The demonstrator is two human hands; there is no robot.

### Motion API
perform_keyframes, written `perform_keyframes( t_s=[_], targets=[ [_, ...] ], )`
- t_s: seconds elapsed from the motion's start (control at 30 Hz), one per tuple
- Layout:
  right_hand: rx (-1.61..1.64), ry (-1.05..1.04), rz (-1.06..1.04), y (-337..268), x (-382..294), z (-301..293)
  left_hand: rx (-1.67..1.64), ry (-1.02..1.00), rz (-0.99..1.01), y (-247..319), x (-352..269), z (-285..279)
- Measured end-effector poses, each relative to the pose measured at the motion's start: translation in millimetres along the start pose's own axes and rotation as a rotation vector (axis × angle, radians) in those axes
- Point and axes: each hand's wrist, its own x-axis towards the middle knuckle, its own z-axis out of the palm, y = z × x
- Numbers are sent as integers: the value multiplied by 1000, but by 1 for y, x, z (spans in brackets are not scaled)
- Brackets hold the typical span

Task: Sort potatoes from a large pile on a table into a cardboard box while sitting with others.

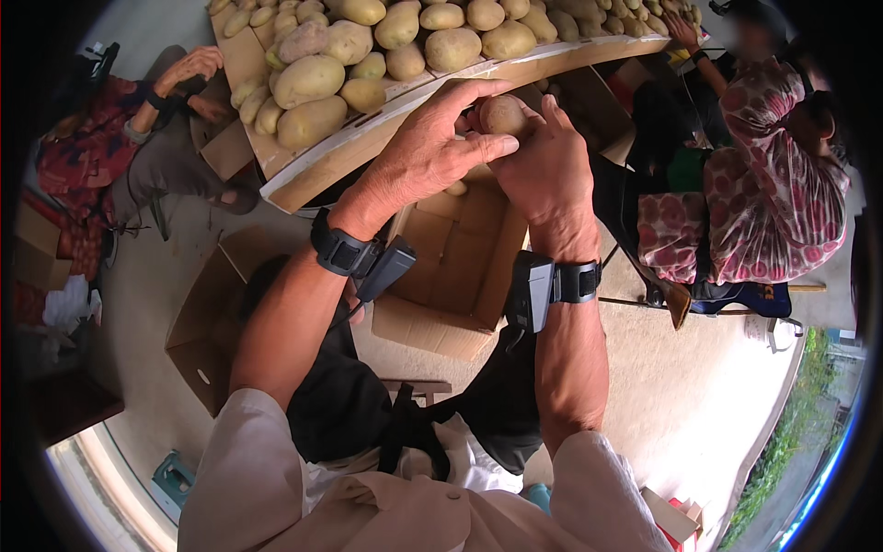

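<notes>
A small round brown potato (503, 115) is held between my two hands, in front of the wooden table's edge. My left hand (434, 141) curves around its left side, with the thumb below it and the index finger above. On the other side my right hand (548, 165) cups the potato from the right and below; some of its fingers are hidden. Just beyond, many yellowish potatoes (310, 81) lie piled on the table (359, 162). Under my hands stands an open cardboard box (441, 255), with a potato (456, 188) showing at its far end.
Another open cardboard box (207, 324) stands by my left leg. At the left sits a person in a patterned red top (86, 148). On the right a person in patterned clothing (766, 172) sits close to the table, with a hand (681, 31) at its potatoes.
</notes>
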Motion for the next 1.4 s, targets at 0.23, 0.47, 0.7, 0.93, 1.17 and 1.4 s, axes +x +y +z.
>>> perform_keyframes(
  t_s=[0.23, 0.47, 0.7, 0.93, 1.17, 1.4],
  targets=[
    [433, -19, 375, -24, -7, 15, 172, 102, 67, -7, 6, -8],
    [76, -39, 162, -40, -15, 17, -413, 144, -16, -14, 11, -29],
    [250, 13, 109, -44, -6, -6, -842, -23, -253, -24, 8, -30],
    [302, -8, 90, -42, -5, -8, -969, 109, -530, -18, 8, -24],
    [330, 29, 84, -45, -5, -14, -863, 74, -483, -12, 7, -17],
    [365, 12, 54, -46, -4, -24, -686, 7, -417, -12, 7, -24]
  ],
)
